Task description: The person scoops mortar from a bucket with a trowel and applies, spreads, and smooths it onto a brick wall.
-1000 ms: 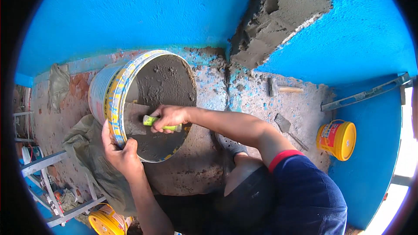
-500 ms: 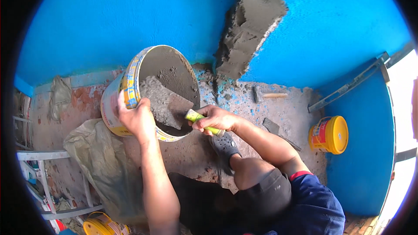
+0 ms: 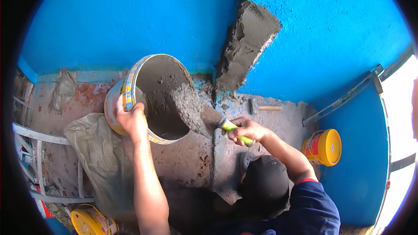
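Observation:
My left hand [image 3: 132, 121] grips the rim of a large bucket [image 3: 118, 100], tilted with its mouth toward the right. Wet grey mortar [image 3: 159, 82] coats its inside and lies within. In my right hand [image 3: 246, 131] is the yellow-green handle of a trowel [image 3: 213, 118]. Its blade carries a heap of mortar [image 3: 190, 104] and crosses the bucket's right rim, partly outside it. Beyond, a rough patch of fresh mortar [image 3: 250, 39] covers the corner where two blue walls meet.
A hammer [image 3: 265, 108] lies on the floor by the wall. At right stands a yellow-lidded bucket [image 3: 322, 147]; another yellow bucket [image 3: 89, 222] is at lower left. A crumpled sack [image 3: 100, 156] lies beside a metal frame [image 3: 41, 135]. A metal bar [image 3: 342, 98] leans at right.
My right hand has drawn the loaded trowel up and right, from inside the bucket to its rim. My left hand still holds the bucket. My knee and foot have shifted right.

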Tool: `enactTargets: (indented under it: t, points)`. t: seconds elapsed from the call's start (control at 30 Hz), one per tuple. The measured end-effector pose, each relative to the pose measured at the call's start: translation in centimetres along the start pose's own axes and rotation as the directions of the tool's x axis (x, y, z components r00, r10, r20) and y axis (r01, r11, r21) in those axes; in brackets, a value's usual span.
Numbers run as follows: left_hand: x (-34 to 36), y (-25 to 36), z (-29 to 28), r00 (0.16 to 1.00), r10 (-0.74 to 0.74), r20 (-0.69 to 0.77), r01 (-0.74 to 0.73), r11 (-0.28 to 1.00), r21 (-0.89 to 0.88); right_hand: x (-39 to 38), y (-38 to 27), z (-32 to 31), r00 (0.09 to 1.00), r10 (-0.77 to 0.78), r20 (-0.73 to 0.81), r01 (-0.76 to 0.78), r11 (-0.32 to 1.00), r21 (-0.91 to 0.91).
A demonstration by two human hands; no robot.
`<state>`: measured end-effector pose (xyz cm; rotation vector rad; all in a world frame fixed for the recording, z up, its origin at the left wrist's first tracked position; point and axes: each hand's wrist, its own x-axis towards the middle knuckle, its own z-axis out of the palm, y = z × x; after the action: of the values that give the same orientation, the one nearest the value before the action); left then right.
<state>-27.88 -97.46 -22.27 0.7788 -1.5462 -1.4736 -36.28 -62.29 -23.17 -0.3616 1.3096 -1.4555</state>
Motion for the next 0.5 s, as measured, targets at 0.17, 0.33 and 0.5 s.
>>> enactTargets:
  t: [0.17, 0.33, 0.5]
  points:
    - [1.2, -1.0, -1.4, 0.993, 0.103, -0.059, -0.105, 0.994, -0.034, -3.6, -0.7, -1.6, 0.992, 0.120, 0.050, -0.116, 0.991, -0.065]
    - [1.6, -0.2, -1.1, 0.999, 0.035, -0.011, -0.035, 0.999, 0.001, -5.9, -3.2, -2.2, 0.974, 0.224, 0.021, -0.217, 0.962, -0.164]
    - [0.1, 0.4, -0.4, 0.998, -0.046, 0.053, 0.046, 0.999, -0.001, -3.1, -3.2, -3.3, 0.977, 0.187, 0.103, -0.175, 0.978, -0.116]
